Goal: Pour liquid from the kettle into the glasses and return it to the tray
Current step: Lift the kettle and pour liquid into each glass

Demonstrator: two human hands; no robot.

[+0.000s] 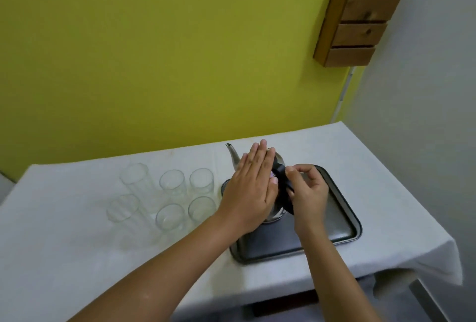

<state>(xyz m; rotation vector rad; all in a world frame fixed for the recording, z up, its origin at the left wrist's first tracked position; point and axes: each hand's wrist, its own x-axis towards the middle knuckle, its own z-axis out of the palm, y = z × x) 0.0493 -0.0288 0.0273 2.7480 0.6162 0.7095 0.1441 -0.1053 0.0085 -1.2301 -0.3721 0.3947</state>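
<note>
On the tray [342,221], right hand [307,193] grips upright kettle [279,159], spout [231,153] pointing left.

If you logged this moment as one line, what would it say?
kettle: on tray | left hand: flat on kettle | right hand: fingers on black handle | glasses: look empty

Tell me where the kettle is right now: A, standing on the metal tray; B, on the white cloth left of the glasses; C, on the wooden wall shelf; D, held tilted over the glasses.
A: the kettle stands on the tray, with the left hand flat against its side and the right hand taking a grip on its black handle, while the glasses sit apart on the cloth.
</note>
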